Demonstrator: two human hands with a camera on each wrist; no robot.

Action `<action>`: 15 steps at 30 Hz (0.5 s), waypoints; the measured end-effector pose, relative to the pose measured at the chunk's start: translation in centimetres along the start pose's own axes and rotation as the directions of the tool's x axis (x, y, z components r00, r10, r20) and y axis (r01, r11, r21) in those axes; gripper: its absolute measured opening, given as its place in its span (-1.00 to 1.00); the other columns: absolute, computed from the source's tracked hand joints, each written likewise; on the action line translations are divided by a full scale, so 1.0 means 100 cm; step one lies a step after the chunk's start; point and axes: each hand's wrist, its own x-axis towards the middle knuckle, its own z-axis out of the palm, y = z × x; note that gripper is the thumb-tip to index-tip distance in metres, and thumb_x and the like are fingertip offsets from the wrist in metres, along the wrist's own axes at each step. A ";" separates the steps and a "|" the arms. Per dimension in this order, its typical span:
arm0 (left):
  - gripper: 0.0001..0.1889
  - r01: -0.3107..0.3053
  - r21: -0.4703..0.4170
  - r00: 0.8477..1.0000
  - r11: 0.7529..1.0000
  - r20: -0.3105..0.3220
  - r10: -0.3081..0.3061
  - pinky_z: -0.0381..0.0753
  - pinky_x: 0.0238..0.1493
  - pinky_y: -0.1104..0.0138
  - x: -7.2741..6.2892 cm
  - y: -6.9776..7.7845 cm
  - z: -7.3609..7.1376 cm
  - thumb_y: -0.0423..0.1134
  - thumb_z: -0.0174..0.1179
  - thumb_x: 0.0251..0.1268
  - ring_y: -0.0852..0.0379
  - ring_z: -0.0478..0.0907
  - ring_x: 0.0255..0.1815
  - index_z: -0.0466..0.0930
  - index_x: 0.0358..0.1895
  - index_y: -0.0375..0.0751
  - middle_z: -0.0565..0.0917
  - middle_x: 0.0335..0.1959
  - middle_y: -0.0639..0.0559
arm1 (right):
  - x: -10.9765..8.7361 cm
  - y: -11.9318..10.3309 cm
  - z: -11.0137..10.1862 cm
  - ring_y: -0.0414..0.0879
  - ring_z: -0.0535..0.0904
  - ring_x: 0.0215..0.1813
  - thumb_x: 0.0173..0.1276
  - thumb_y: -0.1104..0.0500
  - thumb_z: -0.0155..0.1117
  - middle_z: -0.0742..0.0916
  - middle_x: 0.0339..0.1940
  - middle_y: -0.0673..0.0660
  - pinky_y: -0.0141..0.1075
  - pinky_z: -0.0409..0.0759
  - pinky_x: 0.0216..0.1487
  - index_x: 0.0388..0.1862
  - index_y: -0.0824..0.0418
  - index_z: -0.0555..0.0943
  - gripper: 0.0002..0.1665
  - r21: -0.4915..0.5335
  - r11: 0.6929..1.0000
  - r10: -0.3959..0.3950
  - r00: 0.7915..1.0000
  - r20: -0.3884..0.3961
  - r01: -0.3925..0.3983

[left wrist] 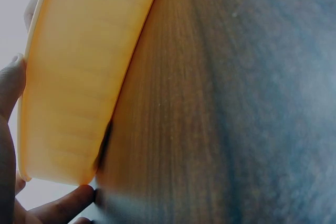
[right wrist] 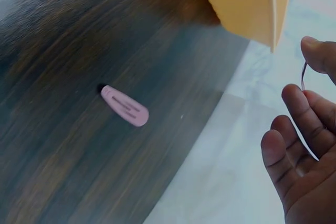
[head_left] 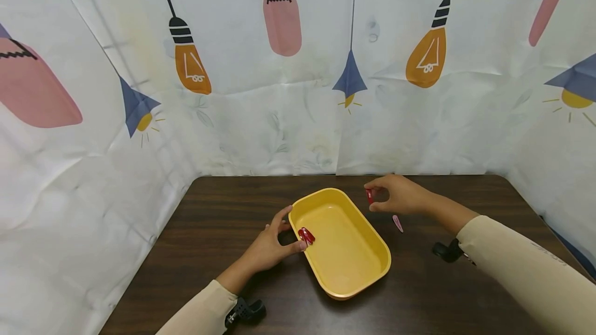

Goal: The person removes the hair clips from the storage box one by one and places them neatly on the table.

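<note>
A yellow plastic tray [head_left: 344,268] with a raised rim sits on the table. My left hand [head_left: 272,244] holds it at its far left corner, thumb over the rim and fingers along the outside. Beside that thumb, inside the tray, lie red snap hair clips [head_left: 307,235], overlapping so their number is unclear. To the right of the tray, my right hand [head_left: 396,195] pinches another red hair clip [head_left: 370,196] between thumb and fingertip, above the table. A pink snap hair clip [right wrist: 125,106] lies on the table below the right hand.
The dark wood-grain table [head_left: 205,211] ends at a back edge close to a white patterned cloth [head_left: 279,118]. The cloth also hangs along the left and right sides. Black straps [head_left: 244,311] are worn on both wrists.
</note>
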 end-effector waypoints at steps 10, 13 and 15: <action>0.06 0.010 0.005 1.000 1.000 0.004 -0.010 0.25 0.30 -0.37 0.000 0.001 0.000 0.36 0.43 0.09 -0.31 0.30 0.47 0.00 0.62 0.42 0.59 0.33 0.00 | -0.015 0.012 -0.003 0.06 0.64 0.09 0.32 -0.10 0.52 0.72 0.06 0.03 0.04 0.63 0.06 0.36 0.20 0.59 -0.28 -0.007 1.000 0.005 1.000 -0.028 -0.005; 0.06 0.012 0.008 1.000 1.000 0.005 -0.012 0.24 0.30 -0.38 0.000 0.001 0.000 0.37 0.43 0.09 -0.32 0.28 0.48 0.00 0.62 0.42 0.59 0.33 0.00 | -0.021 0.015 -0.003 0.08 0.62 0.08 0.32 -0.08 0.51 0.70 0.07 0.07 0.06 0.62 0.05 0.36 0.22 0.59 -0.29 -0.006 1.000 0.008 0.999 -0.037 -0.008; 0.06 0.014 0.007 1.000 1.000 0.006 -0.014 0.25 0.30 -0.38 -0.001 0.002 0.000 0.37 0.43 0.09 -0.32 0.28 0.48 0.00 0.62 0.41 0.58 0.33 -0.01 | -0.024 0.017 -0.003 0.08 0.62 0.08 0.33 -0.07 0.51 0.70 0.06 0.07 0.07 0.62 0.04 0.36 0.23 0.59 -0.29 -0.004 1.000 0.007 0.999 -0.044 -0.007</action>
